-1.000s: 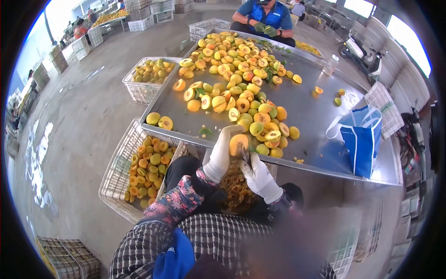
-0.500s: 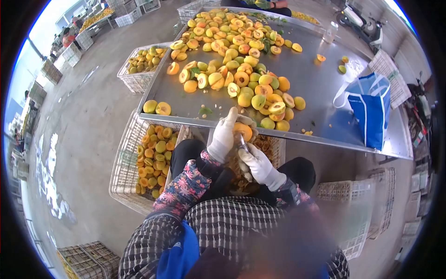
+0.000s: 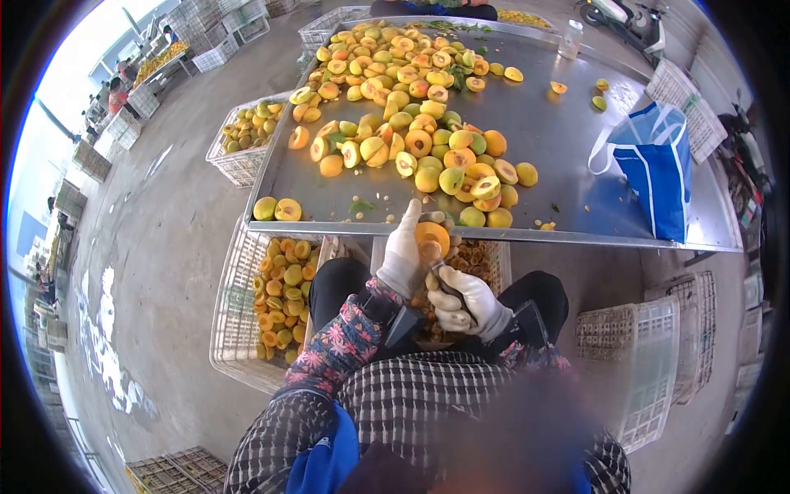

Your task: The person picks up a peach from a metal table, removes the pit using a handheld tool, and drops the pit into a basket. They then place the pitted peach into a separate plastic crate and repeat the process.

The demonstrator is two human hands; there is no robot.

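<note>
My white-gloved left hand (image 3: 401, 257) is closed around a yellow peach half (image 3: 432, 236), thumb along its near side and the cut face toward me. The cut face shows a rounded hollow in orange flesh. My gloved right hand (image 3: 476, 303) is wrapped around a small metal-tipped tool (image 3: 437, 268), whose tip is right at the lower edge of the peach half. Both hands are in front of the metal table's near edge, over a crate (image 3: 500, 262) of brown peach pits and scraps. A heap of whole and halved peaches (image 3: 387, 70) covers the table's left part.
The metal table (image 3: 559, 165) spans the front. A blue-and-white bag (image 3: 654, 177) stands on its right, a clear jar (image 3: 569, 39) farther back. Crates of peaches (image 3: 239, 329) stand left, white crates (image 3: 629, 362) right. Another person (image 3: 432, 8) sits across the table.
The tool tip has drawn back from the peach's hollow to its lower edge. My left hand has turned the cut face more toward me. The view has shifted slightly.
</note>
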